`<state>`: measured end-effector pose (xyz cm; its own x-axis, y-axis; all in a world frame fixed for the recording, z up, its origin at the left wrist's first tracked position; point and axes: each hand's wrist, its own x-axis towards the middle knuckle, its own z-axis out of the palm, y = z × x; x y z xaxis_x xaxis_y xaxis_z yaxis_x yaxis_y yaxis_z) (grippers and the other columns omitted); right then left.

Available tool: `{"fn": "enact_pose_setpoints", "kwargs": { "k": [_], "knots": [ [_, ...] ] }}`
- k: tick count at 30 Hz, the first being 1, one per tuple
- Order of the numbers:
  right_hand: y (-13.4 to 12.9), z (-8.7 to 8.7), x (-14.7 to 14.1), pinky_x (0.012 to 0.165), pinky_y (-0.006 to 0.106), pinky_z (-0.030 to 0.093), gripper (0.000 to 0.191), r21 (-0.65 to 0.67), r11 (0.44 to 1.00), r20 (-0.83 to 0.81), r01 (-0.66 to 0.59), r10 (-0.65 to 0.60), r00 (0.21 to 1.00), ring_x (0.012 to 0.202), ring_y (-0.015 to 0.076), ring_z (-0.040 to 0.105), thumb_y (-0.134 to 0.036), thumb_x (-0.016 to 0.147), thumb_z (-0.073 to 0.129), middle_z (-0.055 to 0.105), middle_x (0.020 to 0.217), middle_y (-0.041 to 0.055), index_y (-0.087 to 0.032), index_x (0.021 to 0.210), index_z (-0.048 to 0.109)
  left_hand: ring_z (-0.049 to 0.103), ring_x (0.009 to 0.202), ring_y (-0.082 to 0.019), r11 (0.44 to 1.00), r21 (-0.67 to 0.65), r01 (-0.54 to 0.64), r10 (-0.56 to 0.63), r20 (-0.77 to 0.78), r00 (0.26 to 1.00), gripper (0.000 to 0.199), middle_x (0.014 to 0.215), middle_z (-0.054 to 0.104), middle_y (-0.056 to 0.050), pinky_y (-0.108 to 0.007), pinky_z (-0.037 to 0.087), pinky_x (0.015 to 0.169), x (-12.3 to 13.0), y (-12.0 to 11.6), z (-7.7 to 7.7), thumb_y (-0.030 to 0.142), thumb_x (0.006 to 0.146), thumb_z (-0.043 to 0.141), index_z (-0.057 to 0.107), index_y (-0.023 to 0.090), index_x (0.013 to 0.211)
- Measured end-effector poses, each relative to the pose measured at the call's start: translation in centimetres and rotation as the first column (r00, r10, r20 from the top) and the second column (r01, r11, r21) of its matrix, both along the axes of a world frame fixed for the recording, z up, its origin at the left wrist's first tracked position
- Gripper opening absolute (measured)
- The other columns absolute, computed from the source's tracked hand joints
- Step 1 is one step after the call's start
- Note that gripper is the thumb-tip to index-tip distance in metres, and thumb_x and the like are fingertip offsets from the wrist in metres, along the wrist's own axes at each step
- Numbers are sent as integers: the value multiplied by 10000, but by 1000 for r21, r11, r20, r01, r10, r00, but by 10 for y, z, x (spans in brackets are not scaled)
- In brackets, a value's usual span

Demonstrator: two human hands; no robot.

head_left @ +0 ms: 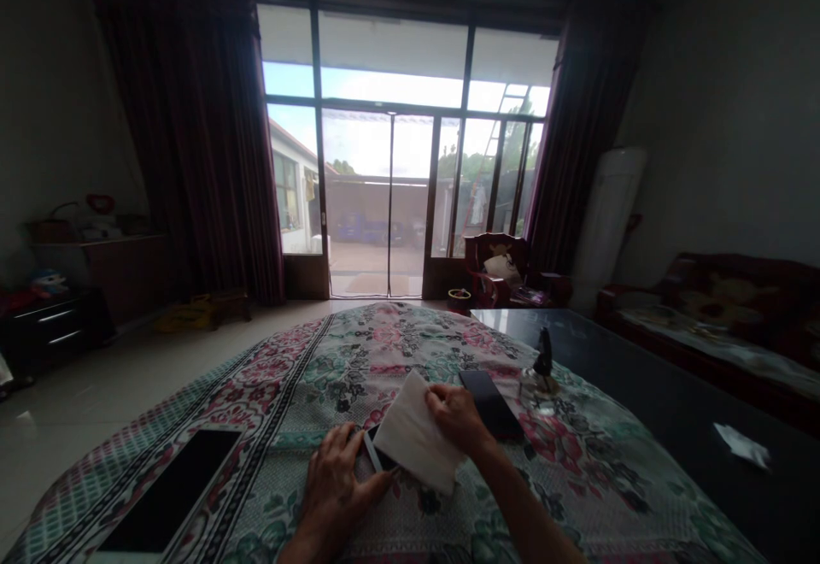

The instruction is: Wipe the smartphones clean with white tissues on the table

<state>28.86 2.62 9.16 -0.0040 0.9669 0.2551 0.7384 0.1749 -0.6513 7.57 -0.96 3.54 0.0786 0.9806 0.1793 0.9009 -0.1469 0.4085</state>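
My right hand (458, 414) grips a white cloth or paper wipe (419, 440) by its upper right part. The wipe hangs over a small phone-like device (372, 451), hiding most of it; a dark screen and a pale edge show at its left. My left hand (339, 483) rests beside that device, thumb and fingers apart around its left end. Whether the left hand presses on it is hard to see. Beyond my right hand lies a dark flat tablet or phone (492, 406). A larger white-framed phone or tablet (170, 491) lies at the left.
A flowered cloth (307, 393) covers the table. A small dark figurine on a clear base (543, 367) stands right of the devices. A dark glossy tabletop (653, 402) adjoins at the right, with a crumpled white packet (741, 446). Glass doors (377, 205) stand ahead.
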Motion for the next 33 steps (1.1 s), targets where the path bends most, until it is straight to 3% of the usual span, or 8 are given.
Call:
{"fn": "enact_pose_setpoints", "kwargs": {
  "k": [4,8,15,18,21,25,29,33],
  "knots": [
    [7,-8,9,623,232,384,317,-4,996,-11,85,-85,996,714,174,622,-251,852,404,693,730,50,-164,758,693,398,1333,-305,1000,3,6,-6,-10,1000,646,1409,502,-110,-415,332,1086,0,-1,2,511,695,590,591,186,1253],
    [13,-19,13,736,261,418,308,-22,985,-24,170,-171,985,841,205,642,-217,822,439,704,903,121,-111,998,668,402,1329,-302,999,41,4,-4,2,1000,641,1401,507,-126,-415,329,1087,1,-4,2,491,708,582,588,157,1255],
    [11,-19,17,739,240,468,511,-84,990,-62,117,-123,991,858,196,654,-202,676,604,700,982,78,-140,1182,581,392,1336,-307,1000,19,-7,7,-2,1000,650,1410,498,-124,-414,321,1088,3,-6,5,491,697,584,585,164,1259],
    [10,-20,15,824,264,467,599,-14,992,21,122,-121,992,927,205,642,-131,685,562,682,1045,91,-125,1281,510,389,1337,-303,1000,25,-8,8,0,1000,648,1410,499,-122,-405,320,1088,3,-5,4,484,696,588,586,162,1258],
    [7,-23,7,938,306,418,502,85,983,178,164,-177,968,1042,220,595,-56,743,476,646,1116,119,-148,1229,559,389,1336,-300,999,35,-13,13,3,1000,646,1413,498,-118,-408,315,1089,3,-4,1,481,698,590,582,168,1264],
    [-1,-20,-8,891,278,427,449,134,972,389,193,-231,892,1036,205,577,-10,813,381,617,1105,122,-173,1177,588,387,1338,-296,999,33,-9,8,6,1000,642,1415,497,-110,-402,308,1092,2,-4,0,484,694,597,583,184,1262],
    [-10,-15,-21,888,262,417,539,112,984,417,137,-172,893,1085,212,545,-23,774,447,573,1178,126,-153,1295,495,387,1338,-294,999,33,-4,3,10,1000,637,1413,499,-104,-402,305,1094,2,-4,0,495,699,591,583,193,1260],
    [-16,-11,-30,847,263,416,492,83,991,430,102,-128,894,1074,229,540,-48,767,468,575,1158,121,-165,1240,533,377,1343,-297,1000,15,-1,1,9,1000,647,1415,493,-110,-406,302,1099,1,-3,-1,497,704,582,576,180,1267]
  ]
}}
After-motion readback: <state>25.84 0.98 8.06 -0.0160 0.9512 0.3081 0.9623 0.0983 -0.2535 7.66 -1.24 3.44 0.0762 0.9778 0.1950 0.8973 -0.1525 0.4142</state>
